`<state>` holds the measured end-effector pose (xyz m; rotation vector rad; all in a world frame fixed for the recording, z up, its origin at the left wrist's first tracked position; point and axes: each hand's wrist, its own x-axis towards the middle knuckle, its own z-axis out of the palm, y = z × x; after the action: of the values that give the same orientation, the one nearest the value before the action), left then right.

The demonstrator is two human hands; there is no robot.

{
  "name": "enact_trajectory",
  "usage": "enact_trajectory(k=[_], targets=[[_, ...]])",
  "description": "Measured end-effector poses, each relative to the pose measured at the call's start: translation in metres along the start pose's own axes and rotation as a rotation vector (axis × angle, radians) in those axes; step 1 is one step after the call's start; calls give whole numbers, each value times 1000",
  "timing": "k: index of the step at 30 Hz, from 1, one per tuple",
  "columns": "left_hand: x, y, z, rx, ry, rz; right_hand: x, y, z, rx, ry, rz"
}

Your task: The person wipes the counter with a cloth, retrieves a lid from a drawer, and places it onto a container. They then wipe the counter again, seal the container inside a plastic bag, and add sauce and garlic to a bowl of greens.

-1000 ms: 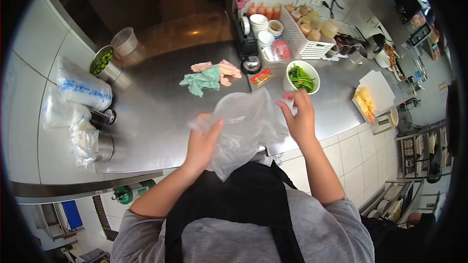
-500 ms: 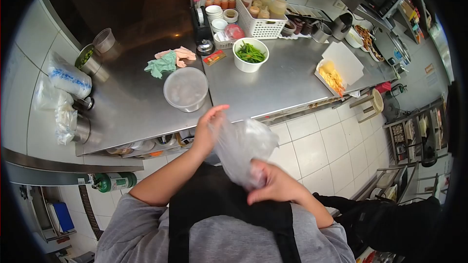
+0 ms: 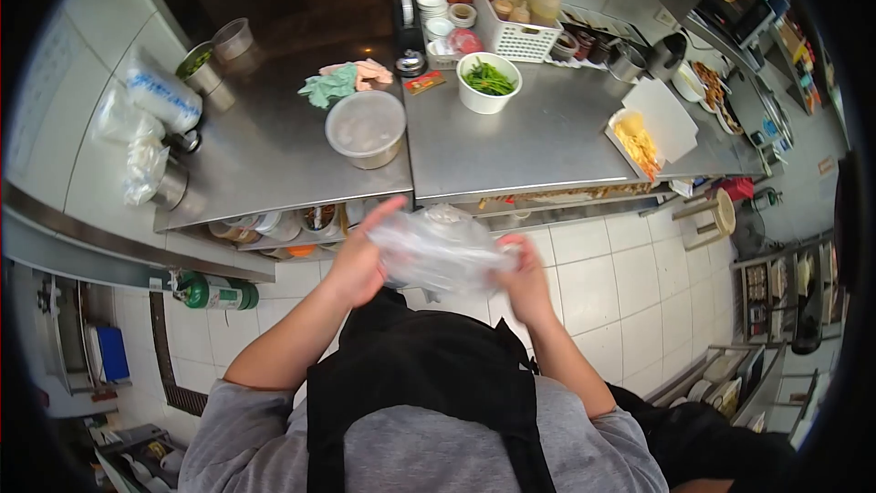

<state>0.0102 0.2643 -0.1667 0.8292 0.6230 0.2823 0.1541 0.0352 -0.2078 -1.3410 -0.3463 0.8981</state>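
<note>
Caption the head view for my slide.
Left hand and right hand hold a plastic bag before a steel counter.

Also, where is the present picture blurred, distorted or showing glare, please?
Head view: motion blur on the plastic bag, left fingers and right fingers; head view: wide-angle bending, with black corners; head view: soft sheen on the steel counter.

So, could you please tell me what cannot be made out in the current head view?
All in the head view:
Plastic bag: motion blur hides whether its mouth is open.
Left hand: blur and the bag obscure how its fingers meet the plastic.
Right hand: fingertips smeared by motion blur.
Round tub: its cloudy top hides the contents.
Red packet: print too small.
Shelf items under the counter: partly hidden by its front edge.
</note>
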Motion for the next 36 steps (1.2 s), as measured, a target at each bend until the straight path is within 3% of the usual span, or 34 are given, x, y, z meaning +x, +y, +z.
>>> enact_trajectory(k=[2, 3, 4, 5, 6, 8, 9, 10, 11, 12, 14, 15, 16, 18, 20, 22, 26, 29, 31, 36], targets=[[-34, 12, 6, 509, -395, 172, 40, 36, -22, 14, 394, -164], [-35, 15, -1, 508, -377, 183, 44, 40, -12, -213, 455, -340], [-34, 18, -12, 897, -388, 466, 41, 30, 5, -213, 434, -342], [-32, 21, -25, 1287, -385, 742, 28, 4, 26, 11, 125, -93], [-20, 24, -55, 1288, -370, 739, 17, -19, 45, 231, -180, 163], [10, 29, -122, 1173, 362, 474, 4, -49, 73, 280, -786, 273], [3, 43, -117, 1171, 368, 472, 14, -53, 86, 82, -704, 223], [-12, 66, -102, 566, 99, 256, 40, -36, 83, 82, -704, 224], [-21, 81, -99, -44, -157, 27, 76, -1, 69, 193, -408, 234], [-21, 86, -110, -47, -153, 21, 102, 18, 62, 296, -111, 242], [-17, 103, -140, 532, -678, 199, 121, 12, 82, 314, -111, 268], [-9, 116, -154, 738, -412, 146, 123, 0, 100, 266, -281, 311], [2, 127, -172, 737, -414, 132, 124, -8, 115, 223, -443, 354], [30, 139, -207, 1163, 48, 230, 148, -5, 135, 250, -466, 290], [53, 146, -229, 1090, 25, 249, 194, 13, 150, 12, 254, 29], [71, 152, -244, 1065, -1, 355, 236, 28, 155, 29, 323, 28], [103, 169, -278, 1011, -12, 232, 275, 47, 177, 88, 338, -98], [123, 175, -300, 972, 83, 219, 278, 38, 192, 144, 396, -203], [137, 178, -307, 896, 304, 226, 277, 33, 198, 151, 413, -204], [173, 169, -319, 784, 339, 345, 282, 22, 203, 240, 385, -162]])
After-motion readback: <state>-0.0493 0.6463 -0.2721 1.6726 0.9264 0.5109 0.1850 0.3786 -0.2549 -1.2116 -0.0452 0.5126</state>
